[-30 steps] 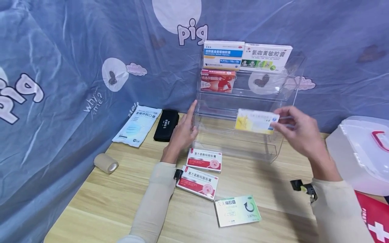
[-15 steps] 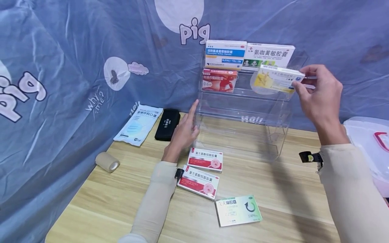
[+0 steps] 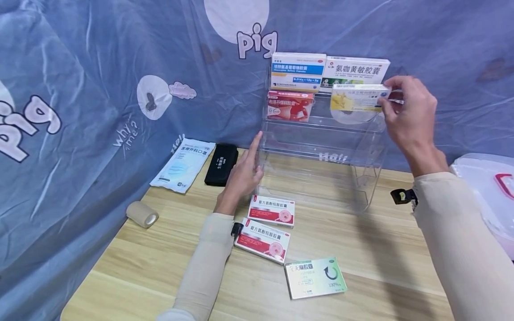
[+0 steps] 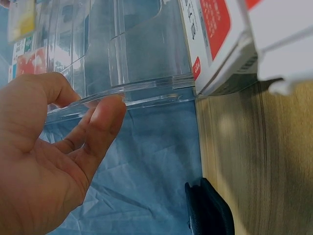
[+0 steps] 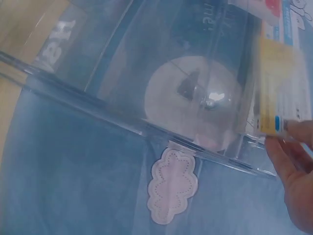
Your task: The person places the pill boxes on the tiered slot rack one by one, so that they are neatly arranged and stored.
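Observation:
My right hand (image 3: 411, 111) pinches the right end of a yellow-and-white medicine box (image 3: 355, 98). That box is held level in front of the clear display rack (image 3: 317, 133), at the second tier's right side, overlapping the bottom of the green-and-white medicine box (image 3: 353, 71). To its left on the same tier stands a red medicine box (image 3: 289, 106); a blue-and-white one (image 3: 298, 71) is above that. My left hand (image 3: 242, 174) touches the rack's left side, index finger straight up along it. In the left wrist view its fingertips (image 4: 111, 110) lie at the clear edge.
Two red-and-white medicine boxes (image 3: 271, 210) and a green one (image 3: 315, 278) lie on the wooden table (image 3: 168, 267). At left are a mask packet (image 3: 182, 165), a black case (image 3: 221, 165) and a tan bandage roll (image 3: 142, 214). A translucent bin (image 3: 482, 191) stands at right.
My right hand has lifted the yellow-and-white box from the lower tiers up to the second tier, then shifted it slightly left and levelled it. The left hand has stayed at the rack's side.

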